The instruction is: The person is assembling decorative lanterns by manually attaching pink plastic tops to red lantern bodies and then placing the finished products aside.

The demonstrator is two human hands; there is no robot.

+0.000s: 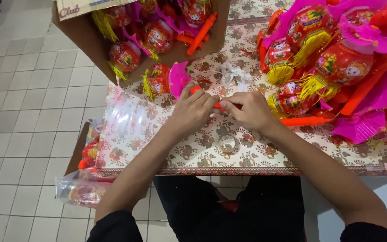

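Note:
My left hand (193, 110) and my right hand (249, 110) meet over the patterned tablecloth (193, 152), both gripping a thin orange stick (222, 106) between them. The stick's far end (195, 89) pokes out above my left hand. It leads to a red toy lantern (158, 79) with a pink frill (178, 78) and a yellow tassel, lying just beyond my left hand. How the stick joins the lantern is hidden by my fingers.
A cardboard box (83, 38) of similar lanterns stands at the far left. A big pile of lanterns (337, 62) fills the right side. A tape roll (228, 144) lies near me, a clear plastic bag (126, 121) at the left, bagged lanterns (83, 192) on the floor.

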